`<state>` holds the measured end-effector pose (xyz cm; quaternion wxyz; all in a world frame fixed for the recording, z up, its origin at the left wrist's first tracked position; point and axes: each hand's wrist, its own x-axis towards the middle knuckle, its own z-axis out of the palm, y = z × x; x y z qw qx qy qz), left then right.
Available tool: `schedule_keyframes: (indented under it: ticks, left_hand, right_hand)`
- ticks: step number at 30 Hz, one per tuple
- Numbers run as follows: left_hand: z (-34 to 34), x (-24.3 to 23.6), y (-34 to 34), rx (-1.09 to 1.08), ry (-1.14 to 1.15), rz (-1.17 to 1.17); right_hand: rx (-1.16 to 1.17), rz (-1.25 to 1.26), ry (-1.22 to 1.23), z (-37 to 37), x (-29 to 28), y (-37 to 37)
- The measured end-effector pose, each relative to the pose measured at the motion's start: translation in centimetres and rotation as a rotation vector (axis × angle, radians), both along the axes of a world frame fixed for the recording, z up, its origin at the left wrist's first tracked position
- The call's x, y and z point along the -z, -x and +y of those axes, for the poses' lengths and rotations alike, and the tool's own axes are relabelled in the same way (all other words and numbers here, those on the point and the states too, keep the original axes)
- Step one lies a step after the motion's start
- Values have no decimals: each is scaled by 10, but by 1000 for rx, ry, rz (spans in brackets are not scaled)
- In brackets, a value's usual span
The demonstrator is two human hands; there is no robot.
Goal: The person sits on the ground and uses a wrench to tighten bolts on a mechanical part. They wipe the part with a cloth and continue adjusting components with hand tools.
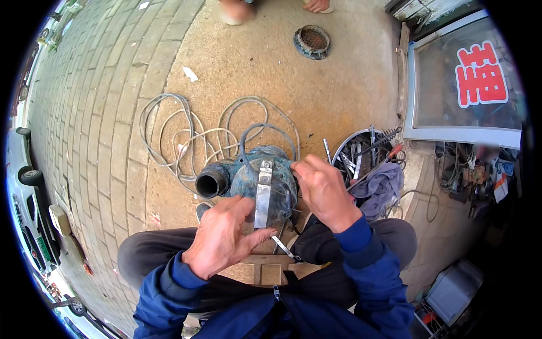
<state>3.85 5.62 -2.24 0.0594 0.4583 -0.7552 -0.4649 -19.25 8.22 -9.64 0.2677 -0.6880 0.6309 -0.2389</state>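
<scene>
A worn blue-green submersible pump (243, 186) sits in front of me, between my knees. A shiny metal strap handle (263, 195) runs over its top, and a dark round outlet pipe (210, 182) sticks out on its left. My left hand (221, 236) grips the pump's near left side, its thumb by the strap's near end. On the right, my right hand (326, 189) has its fingers curled and pressed to the pump's edge; its fingertips are partly hidden. A metal wrench-like tool (283, 247) lies just below my left thumb.
Loops of pale cable (195, 133) lie beyond the pump. To the right stands a round tub (337, 153) of metal tools with a grey cloth (379, 189). Farther off are a round rusty ring part (313, 42) and another person's hand (317, 5). A framed glass panel (440, 73) leans at right.
</scene>
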Motion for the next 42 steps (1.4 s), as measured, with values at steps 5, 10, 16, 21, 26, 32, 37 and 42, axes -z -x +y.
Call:
schedule_keyframes:
  ticks: [5,10,16,21,26,32,37,42]
  left_hand:
    - [4,5,2,-26,69,46]
    - [9,5,2,-65,41,31]
    - [18,11,-7,-104,58,41]
    - [19,12,2,-102,49,104]
    - [27,31,-7,-167,167,177]
    - [30,32,7,-173,10,222]
    - [30,26,-5,-157,-94,237]
    - [31,23,3,-196,-102,252]
  right_hand:
    - [-94,51,36,2,-4,5]
    - [-303,91,127,-13,0,21]
    - [-231,117,135,-8,12,14]
    - [-234,155,91,-3,7,23]
    - [-233,185,273,-10,23,8]
    - [-120,127,297,3,25,15]
    - [-164,88,362,-1,36,6]
    - [-235,169,287,-8,34,5]
